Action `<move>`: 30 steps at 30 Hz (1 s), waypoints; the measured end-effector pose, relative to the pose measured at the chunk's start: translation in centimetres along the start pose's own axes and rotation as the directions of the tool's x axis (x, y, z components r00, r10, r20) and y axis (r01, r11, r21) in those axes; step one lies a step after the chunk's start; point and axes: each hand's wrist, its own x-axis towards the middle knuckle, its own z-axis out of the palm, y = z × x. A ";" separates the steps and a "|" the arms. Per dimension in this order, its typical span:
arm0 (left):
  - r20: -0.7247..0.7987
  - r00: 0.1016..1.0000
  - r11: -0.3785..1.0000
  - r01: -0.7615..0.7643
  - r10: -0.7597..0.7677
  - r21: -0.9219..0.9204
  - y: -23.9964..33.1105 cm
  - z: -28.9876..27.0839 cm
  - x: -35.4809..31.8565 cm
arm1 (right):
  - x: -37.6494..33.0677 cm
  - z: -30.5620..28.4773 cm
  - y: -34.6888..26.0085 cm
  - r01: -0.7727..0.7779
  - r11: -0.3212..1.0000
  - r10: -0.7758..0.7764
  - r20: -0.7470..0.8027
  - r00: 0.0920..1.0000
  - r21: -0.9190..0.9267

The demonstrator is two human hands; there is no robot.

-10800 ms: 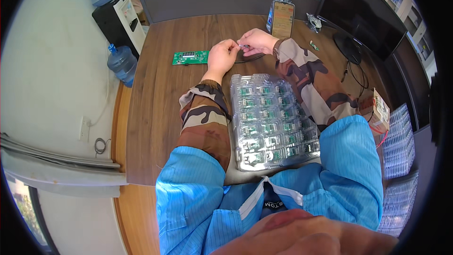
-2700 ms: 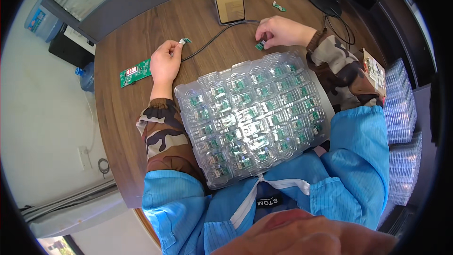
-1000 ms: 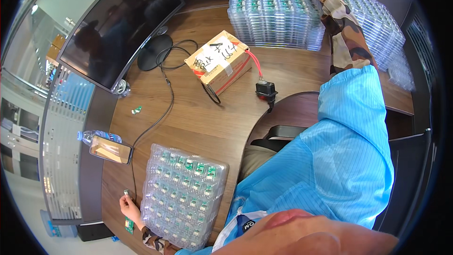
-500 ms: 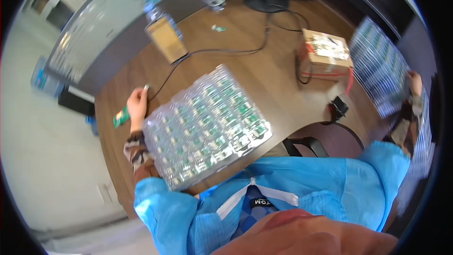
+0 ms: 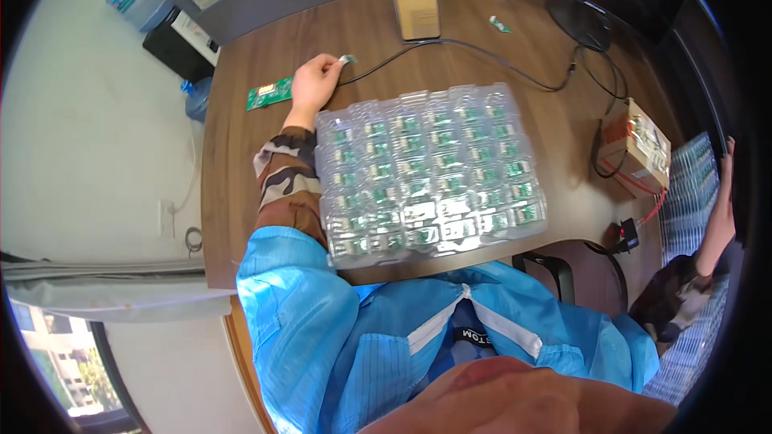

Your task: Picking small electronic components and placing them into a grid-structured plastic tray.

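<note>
My left hand (image 5: 316,83) is closed in a pinch on a small green-and-white circuit board (image 5: 347,59) over the far left of the desk. Beside its wrist lies a longer green circuit board (image 5: 270,93). A black cable (image 5: 386,61) runs up to that hand, its end hidden by the fingers. In front of me a clear plastic tray (image 5: 326,229) carries rows of small green circuit boards. Far to the right, my right hand (image 5: 718,213) is stretched out along the side of a stack of clear trays (image 5: 693,173), seen edge-on, fingers extended.
A phone-like device (image 5: 415,0) leans upright at the back. Right of the tray stands a cardboard box (image 5: 638,149) with red wires and a black switch-like part (image 5: 627,235). Another small board (image 5: 499,24) lies near the monitor stand (image 5: 581,22). A chair armrest (image 5: 556,273) meets the desk edge.
The view has swung, shifting the desk within the picture. My left hand still pinches the small piece. My right hand's fingers now stretch along the tray stack instead of curling at its edge.
</note>
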 end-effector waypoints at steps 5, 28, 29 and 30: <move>-0.011 1.000 1.000 0.020 -0.020 -0.003 -0.6 -0.2 -0.5 | -4.3 8.2 -12.4 0.144 0.698 -0.413 0.229 0.882 0.702; -0.011 1.000 1.000 -0.007 0.007 -0.007 -0.7 0.0 -0.1 | -8.6 22.3 -13.2 -0.391 0.527 -0.180 0.549 0.816 0.755; -0.010 1.000 1.000 -0.008 0.007 -0.006 -0.7 0.0 0.0 | -8.5 22.3 -13.2 -0.389 0.528 -0.183 0.549 0.816 0.755; -0.010 1.000 1.000 -0.008 0.008 -0.005 -0.6 0.0 0.0 | -8.5 22.3 -13.2 -0.387 0.529 -0.186 0.548 0.816 0.756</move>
